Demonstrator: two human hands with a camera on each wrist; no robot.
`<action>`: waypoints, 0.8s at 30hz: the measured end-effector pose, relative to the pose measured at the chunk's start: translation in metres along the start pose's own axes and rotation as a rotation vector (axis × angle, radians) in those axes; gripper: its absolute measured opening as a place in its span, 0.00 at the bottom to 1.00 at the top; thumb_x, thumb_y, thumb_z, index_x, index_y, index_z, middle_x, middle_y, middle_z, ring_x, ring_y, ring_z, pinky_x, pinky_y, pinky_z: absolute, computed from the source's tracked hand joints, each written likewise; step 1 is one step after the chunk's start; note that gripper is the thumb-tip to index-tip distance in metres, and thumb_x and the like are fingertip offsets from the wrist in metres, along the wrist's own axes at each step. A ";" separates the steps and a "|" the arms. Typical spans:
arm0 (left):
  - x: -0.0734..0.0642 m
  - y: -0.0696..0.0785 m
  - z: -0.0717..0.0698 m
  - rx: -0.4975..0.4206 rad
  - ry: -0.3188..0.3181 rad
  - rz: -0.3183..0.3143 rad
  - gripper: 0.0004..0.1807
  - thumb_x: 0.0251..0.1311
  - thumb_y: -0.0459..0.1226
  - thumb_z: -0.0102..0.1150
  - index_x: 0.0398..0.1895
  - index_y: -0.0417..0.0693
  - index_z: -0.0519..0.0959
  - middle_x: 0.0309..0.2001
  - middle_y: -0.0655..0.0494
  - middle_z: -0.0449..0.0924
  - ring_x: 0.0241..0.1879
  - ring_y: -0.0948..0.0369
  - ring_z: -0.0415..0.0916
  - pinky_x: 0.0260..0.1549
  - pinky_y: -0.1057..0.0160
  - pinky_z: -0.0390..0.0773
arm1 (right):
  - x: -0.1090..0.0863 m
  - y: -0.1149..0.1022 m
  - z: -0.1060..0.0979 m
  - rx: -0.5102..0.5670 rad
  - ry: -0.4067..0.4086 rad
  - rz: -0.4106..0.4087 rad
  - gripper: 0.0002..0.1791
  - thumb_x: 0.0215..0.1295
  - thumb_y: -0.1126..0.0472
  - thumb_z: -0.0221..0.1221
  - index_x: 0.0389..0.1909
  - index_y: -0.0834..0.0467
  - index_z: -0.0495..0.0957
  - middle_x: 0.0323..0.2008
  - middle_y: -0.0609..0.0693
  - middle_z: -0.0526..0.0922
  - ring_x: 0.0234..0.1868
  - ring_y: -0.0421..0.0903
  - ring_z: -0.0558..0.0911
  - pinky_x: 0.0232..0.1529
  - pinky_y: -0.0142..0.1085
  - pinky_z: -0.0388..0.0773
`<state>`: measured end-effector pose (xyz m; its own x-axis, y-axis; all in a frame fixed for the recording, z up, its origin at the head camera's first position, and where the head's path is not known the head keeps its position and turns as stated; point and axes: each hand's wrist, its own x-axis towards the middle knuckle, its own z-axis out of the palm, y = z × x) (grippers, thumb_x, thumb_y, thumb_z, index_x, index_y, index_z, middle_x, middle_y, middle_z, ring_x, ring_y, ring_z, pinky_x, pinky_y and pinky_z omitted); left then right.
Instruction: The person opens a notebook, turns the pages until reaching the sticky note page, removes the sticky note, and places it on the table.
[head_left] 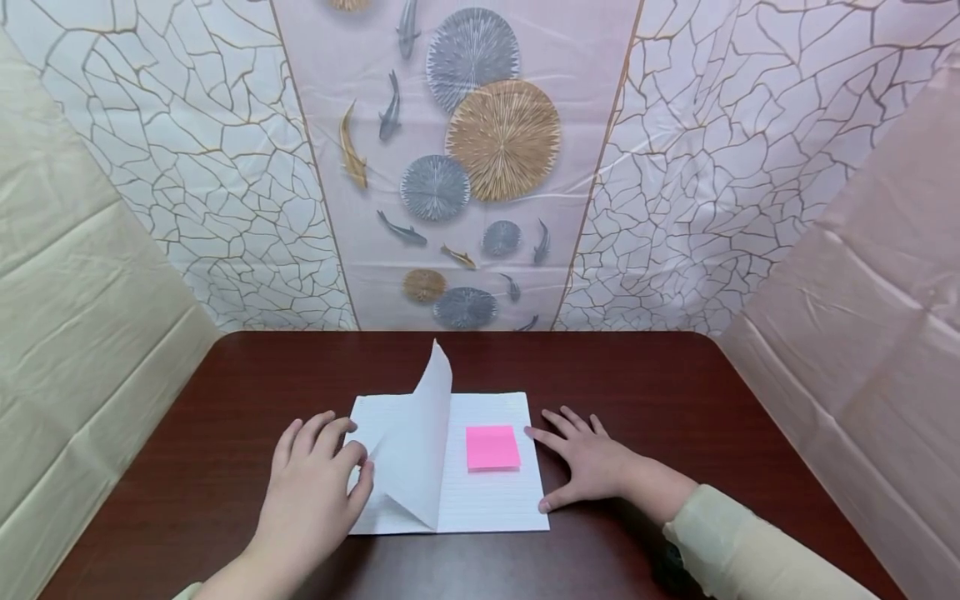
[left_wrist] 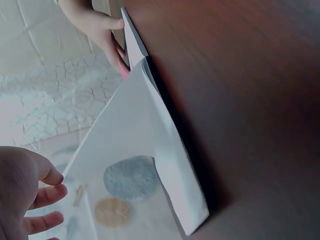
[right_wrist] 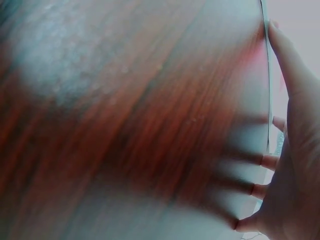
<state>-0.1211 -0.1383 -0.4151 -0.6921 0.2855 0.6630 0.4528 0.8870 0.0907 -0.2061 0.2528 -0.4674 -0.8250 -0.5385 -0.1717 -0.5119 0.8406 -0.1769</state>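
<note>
A lined notebook lies spread on the table, with one page raised off its left side and curving upward near the fold. My left hand pinches the outer edge of that page between thumb and fingertips; the left wrist view shows the lifted page running to the fingertips. On the right-hand page is a pink sticky note pad. My right hand rests at the notebook's right edge, fingers spread, the thumb touching near the lower corner.
The dark brown table has a glossy surface. Behind it hangs a patterned cloth with fish and round shapes, and beige cloth walls flank both sides.
</note>
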 end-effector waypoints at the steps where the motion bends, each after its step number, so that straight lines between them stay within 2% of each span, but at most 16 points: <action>1: -0.002 -0.002 -0.001 -0.001 -0.003 -0.010 0.05 0.54 0.38 0.56 0.23 0.52 0.78 0.46 0.48 0.79 0.58 0.43 0.69 0.61 0.38 0.59 | 0.000 0.000 0.000 -0.003 -0.001 0.001 0.64 0.37 0.12 0.54 0.77 0.38 0.55 0.78 0.54 0.50 0.76 0.64 0.48 0.65 0.73 0.46; 11: -0.021 -0.012 -0.004 0.001 -0.043 -0.081 0.07 0.52 0.37 0.59 0.19 0.54 0.77 0.45 0.49 0.80 0.55 0.44 0.71 0.59 0.38 0.59 | -0.001 0.000 0.001 -0.005 -0.005 0.009 0.64 0.37 0.12 0.53 0.77 0.37 0.54 0.78 0.54 0.50 0.77 0.63 0.47 0.65 0.72 0.46; 14: -0.027 -0.014 -0.005 0.014 -0.103 -0.125 0.07 0.51 0.37 0.60 0.18 0.53 0.77 0.44 0.49 0.80 0.53 0.44 0.71 0.59 0.39 0.60 | -0.002 -0.002 0.001 -0.003 -0.014 0.014 0.63 0.37 0.12 0.53 0.77 0.37 0.54 0.78 0.53 0.49 0.77 0.63 0.46 0.66 0.72 0.46; 20: -0.033 -0.019 -0.007 0.028 -0.265 -0.225 0.08 0.52 0.37 0.63 0.18 0.53 0.77 0.45 0.50 0.79 0.53 0.44 0.71 0.60 0.37 0.59 | -0.002 -0.004 -0.002 0.006 -0.018 0.017 0.63 0.38 0.13 0.55 0.77 0.36 0.54 0.78 0.54 0.49 0.77 0.63 0.46 0.66 0.72 0.45; 24: -0.036 -0.021 -0.007 0.026 -0.316 -0.251 0.10 0.52 0.38 0.63 0.17 0.56 0.75 0.45 0.50 0.79 0.54 0.44 0.70 0.60 0.36 0.58 | -0.001 -0.003 -0.002 0.004 -0.021 0.018 0.63 0.38 0.13 0.54 0.77 0.36 0.53 0.78 0.54 0.49 0.77 0.63 0.46 0.66 0.72 0.45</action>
<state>-0.1016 -0.1695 -0.4359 -0.9198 0.1529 0.3613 0.2364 0.9510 0.1992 -0.2041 0.2510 -0.4644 -0.8290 -0.5242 -0.1948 -0.4958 0.8501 -0.1776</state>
